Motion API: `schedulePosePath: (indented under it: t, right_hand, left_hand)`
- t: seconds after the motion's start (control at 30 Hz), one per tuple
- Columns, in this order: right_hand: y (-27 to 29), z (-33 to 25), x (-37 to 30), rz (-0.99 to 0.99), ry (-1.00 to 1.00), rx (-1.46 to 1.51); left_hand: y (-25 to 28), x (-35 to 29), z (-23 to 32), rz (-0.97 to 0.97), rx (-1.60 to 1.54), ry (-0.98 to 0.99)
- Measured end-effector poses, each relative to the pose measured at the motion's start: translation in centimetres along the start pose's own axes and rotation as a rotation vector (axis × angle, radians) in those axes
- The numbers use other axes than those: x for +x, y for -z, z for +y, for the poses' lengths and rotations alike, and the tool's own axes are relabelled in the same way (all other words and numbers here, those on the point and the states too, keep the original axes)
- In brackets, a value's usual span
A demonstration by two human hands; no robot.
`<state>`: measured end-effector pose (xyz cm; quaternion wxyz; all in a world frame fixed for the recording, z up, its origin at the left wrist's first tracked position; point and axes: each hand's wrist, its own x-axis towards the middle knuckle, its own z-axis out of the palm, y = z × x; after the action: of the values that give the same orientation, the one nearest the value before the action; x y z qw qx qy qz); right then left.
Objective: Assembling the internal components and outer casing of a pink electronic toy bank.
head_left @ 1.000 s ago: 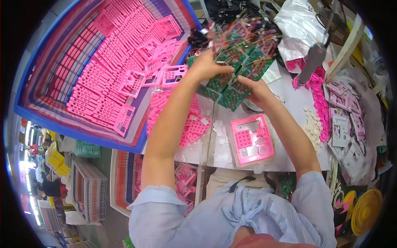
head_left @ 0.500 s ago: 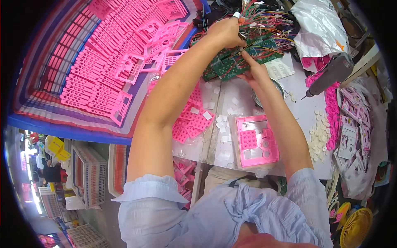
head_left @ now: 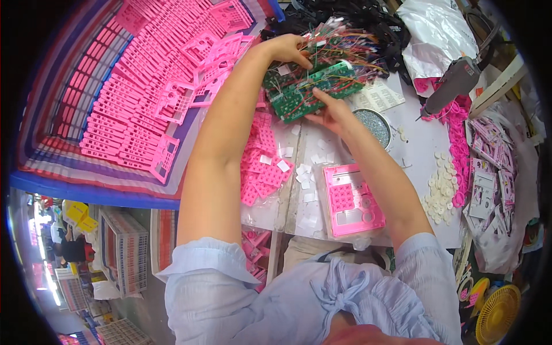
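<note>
Green circuit boards point(head_left: 313, 95) with many coloured wires lie stacked at the far middle of the table. My right hand point(head_left: 333, 113) grips their near edge, thumb on top and fingers partly hidden underneath. At the far left of the stack, my left hand point(head_left: 287, 49) curves round the boards and wires, thumb and forefinger apart; its other fingers are hidden. Nearer me, a pink plastic casing point(head_left: 352, 201) with a keypad rests on a clear bag. A round tin point(head_left: 374, 127) of small metal parts stands beside my right forearm.
Left, a striped-lined crate point(head_left: 115, 192) holds rows of pink frames point(head_left: 129, 109). Pink keypads point(head_left: 264, 167) and white paper squares point(head_left: 305, 175) lie mid-table. Rightward are an electric screwdriver point(head_left: 451, 89), white discs point(head_left: 441, 190), pink strips point(head_left: 460, 144) and bagged printed cards point(head_left: 489, 172).
The boards have shifted left and turned, showing more of their faces. Both hands have moved left with them, the left hand farther out to the stack's left side.
</note>
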<state>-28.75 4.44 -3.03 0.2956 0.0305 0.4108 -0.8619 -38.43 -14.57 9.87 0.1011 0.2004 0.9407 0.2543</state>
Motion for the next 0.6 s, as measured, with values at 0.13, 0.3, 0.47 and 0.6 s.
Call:
schedulePosePath:
  t: [0.13,0.3,0.47,0.6]
  right_hand:
    - [-0.3,0.7,0.5,0.113,-0.245,-0.338]
    - [1.5,1.0,1.4,0.143,-0.338,-0.409]
    - [2.0,0.6,0.0,0.106,-0.341,-0.37]
    - [2.4,-1.1,-2.7,-0.037,-0.36,-0.808]
  left_hand:
    - [-0.9,0.4,-2.9,0.087,0.294,0.126]
    - [-2.4,-3.9,4.3,0.311,0.584,0.185]
    - [-8.1,-10.0,5.8,0.534,0.47,0.161]
    - [-12.8,-12.5,2.7,0.543,0.451,0.128]
